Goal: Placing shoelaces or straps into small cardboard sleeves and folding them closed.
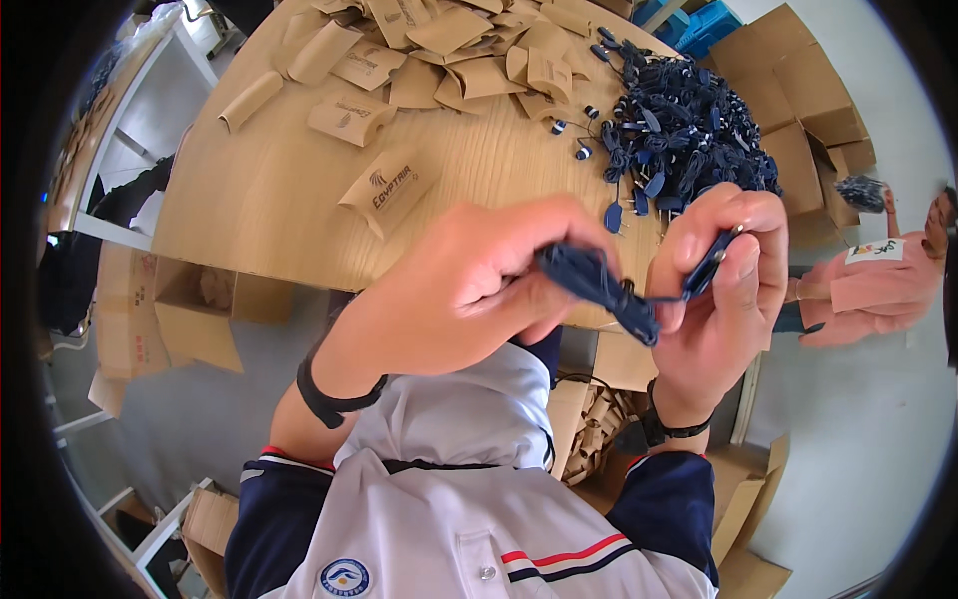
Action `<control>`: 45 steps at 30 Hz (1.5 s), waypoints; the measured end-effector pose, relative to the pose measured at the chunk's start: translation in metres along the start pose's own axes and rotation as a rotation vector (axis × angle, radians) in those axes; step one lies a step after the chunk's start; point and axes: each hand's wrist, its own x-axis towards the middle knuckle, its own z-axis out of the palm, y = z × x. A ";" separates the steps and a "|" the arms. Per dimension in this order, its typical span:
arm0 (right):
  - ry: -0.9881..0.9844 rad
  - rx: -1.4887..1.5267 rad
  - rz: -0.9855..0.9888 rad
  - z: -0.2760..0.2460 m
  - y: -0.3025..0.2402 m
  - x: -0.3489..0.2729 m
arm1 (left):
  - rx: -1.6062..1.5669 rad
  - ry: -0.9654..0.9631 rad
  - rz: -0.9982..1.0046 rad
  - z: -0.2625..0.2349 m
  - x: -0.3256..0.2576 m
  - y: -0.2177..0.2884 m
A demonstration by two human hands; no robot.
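Over the near edge of the table, my left hand [499,270] grips a bundled dark blue earphone cord [602,287] between thumb and fingers. My right hand [723,290] pinches the dark blue plug [711,264] of the same earphones, its metal tip upward. A short stretch of cord joins the bundle to the plug. Just beyond my right hand lies a big heap of dark blue earphones [689,130], some with earbuds and plugs sticking out. A brown cardboard pillow box [387,190] rests on the table past my left hand.
More pillow boxes [439,50] are piled at the table's far side. Open cartons stand at the right [798,90] and left [190,309]. Below the table edge, a carton holds many small brown boxes [602,429]. A person in pink [878,285] stands at the right.
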 end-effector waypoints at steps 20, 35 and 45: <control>-0.147 -0.399 0.104 0.005 0.012 -0.020 | 0.835 0.140 0.278 0.001 -0.019 -0.012; -0.089 -0.635 -0.363 0.007 0.028 0.000 | 1.271 0.355 -0.002 -0.023 -0.032 -0.022; -0.210 -0.802 -0.588 0.003 0.000 0.033 | 1.089 0.346 -0.463 -0.054 -0.046 -0.006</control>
